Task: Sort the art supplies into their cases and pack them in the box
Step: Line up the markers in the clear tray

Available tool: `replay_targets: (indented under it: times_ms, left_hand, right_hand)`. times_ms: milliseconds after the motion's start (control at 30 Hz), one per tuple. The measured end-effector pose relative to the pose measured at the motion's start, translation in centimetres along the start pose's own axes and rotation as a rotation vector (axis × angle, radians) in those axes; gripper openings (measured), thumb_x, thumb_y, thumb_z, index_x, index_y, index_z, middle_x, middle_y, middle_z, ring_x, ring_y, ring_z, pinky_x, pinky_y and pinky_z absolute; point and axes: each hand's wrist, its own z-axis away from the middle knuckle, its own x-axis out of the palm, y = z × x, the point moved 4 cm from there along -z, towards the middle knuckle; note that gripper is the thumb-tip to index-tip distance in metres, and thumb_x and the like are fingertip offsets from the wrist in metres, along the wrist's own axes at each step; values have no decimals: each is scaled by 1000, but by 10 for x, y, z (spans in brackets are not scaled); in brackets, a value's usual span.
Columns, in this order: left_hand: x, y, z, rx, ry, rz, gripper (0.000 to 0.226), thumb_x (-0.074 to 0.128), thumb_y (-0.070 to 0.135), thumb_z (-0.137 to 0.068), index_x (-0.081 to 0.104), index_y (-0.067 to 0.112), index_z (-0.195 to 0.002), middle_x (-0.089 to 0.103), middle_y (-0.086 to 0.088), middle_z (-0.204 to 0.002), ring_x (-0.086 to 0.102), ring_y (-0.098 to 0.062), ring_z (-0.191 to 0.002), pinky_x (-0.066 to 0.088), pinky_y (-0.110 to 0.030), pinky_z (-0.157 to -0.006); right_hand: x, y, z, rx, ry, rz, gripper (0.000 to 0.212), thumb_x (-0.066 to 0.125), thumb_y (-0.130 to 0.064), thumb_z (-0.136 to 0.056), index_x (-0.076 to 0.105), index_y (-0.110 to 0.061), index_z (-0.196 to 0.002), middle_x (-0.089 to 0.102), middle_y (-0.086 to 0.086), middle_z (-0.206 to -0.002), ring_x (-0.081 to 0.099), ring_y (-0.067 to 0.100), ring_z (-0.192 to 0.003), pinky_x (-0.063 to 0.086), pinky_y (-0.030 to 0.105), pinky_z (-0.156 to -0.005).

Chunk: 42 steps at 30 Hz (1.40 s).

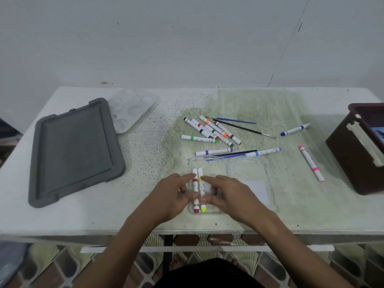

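A clear plastic case [249, 163] lies open near the table's front edge. Two white markers lie side by side in its left half: a red marker [195, 190] and a yellow marker [201, 190]. My left hand [170, 196] touches the red marker from the left, and my right hand [232, 194] touches the yellow marker from the right, fingers spread over both. A heap of several markers [212, 130] and thin paintbrushes [243, 127] lies behind the case. A dark brown box [357, 154] stands at the right edge.
A grey lid [74, 150] lies flat at the left, with a clear paint palette [131, 109] behind it. Single markers lie apart: a blue marker [295, 129], a pink marker [311, 163], a purple marker [214, 151] and a light blue marker [264, 151].
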Motion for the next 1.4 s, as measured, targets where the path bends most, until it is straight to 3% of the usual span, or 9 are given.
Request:
replay_targets:
  times_ms: [300, 567, 667, 767, 900, 967, 1100, 1267, 1400]
  left_hand:
    - [-2, 1, -2, -41, 1, 29, 55, 66, 43, -84, 50, 33, -135, 52, 9, -87, 50, -3, -70, 38, -15, -69]
    - [1, 1, -7, -40, -37, -116, 57, 63, 44, -86, 44, 32, -139, 52, 10, -90, 52, -5, -79, 44, -24, -79]
    - [-1, 0, -6, -41, -43, -96, 56, 65, 47, -84, 48, 35, -136, 52, 11, -89, 52, -5, -79, 43, -21, -76]
    - [-11, 1, -14, -34, -40, -63, 45, 65, 48, -83, 59, 35, -125, 54, 11, -88, 51, -1, -76, 37, -17, -66]
    - [-42, -6, -54, -73, 152, -117, 33, 59, 38, -90, 61, 29, -122, 54, 6, -96, 51, -3, -75, 34, -15, -63]
    - [-54, -8, -78, -60, 225, -144, 37, 60, 33, -90, 57, 26, -126, 51, 2, -105, 54, -9, -81, 38, -18, -69]
    - [-49, -15, -111, -157, 36, -272, 49, 59, 36, -91, 48, 24, -137, 40, -6, -129, 49, -20, -110, 40, -28, -90]
    - [-48, -13, -111, -87, 77, -255, 31, 59, 31, -92, 65, 19, -119, 46, 3, -101, 42, -12, -92, 37, -23, -77]
    - [-55, -19, -101, -155, 181, -39, 22, 68, 34, -84, 71, 27, -105, 60, 7, -92, 56, -8, -79, 36, -19, -63]
  right_hand:
    - [-5, 2, -4, 49, 15, -25, 59, 63, -61, -77, 50, -41, -131, 59, -11, -89, 54, 5, -83, 45, 23, -69]
    - [-5, 2, -7, 64, -13, 77, 63, 61, -65, -75, 53, -38, -131, 58, -8, -85, 53, 7, -82, 44, 26, -67]
    - [-6, 2, -5, 54, -23, 42, 59, 63, -63, -75, 55, -38, -128, 59, -7, -82, 55, 8, -80, 46, 26, -68]
    - [-17, 7, -10, 59, -8, -162, 42, 69, -49, -79, 66, -31, -117, 60, -8, -76, 55, 1, -66, 44, 15, -63]
    - [-51, 24, -42, 48, 221, -184, 17, 69, -20, -86, 74, -17, -101, 65, -7, -84, 53, -12, -69, 36, 3, -62]
    - [-61, 36, -61, 74, 230, -142, 17, 72, -15, -82, 74, -15, -99, 66, -6, -90, 53, -11, -68, 34, 5, -65]
    - [-65, 56, -85, 122, 109, 3, 21, 73, -18, -82, 73, -18, -104, 69, 1, -108, 59, 12, -91, 38, 18, -77]
    - [-62, 60, -90, 122, 75, -14, 23, 74, -18, -82, 73, -16, -104, 68, 0, -104, 57, 10, -87, 35, 13, -74]
    - [-62, 58, -90, 85, 78, -8, 20, 72, -17, -83, 74, -15, -103, 57, -12, -78, 48, 0, -65, 33, 4, -59]
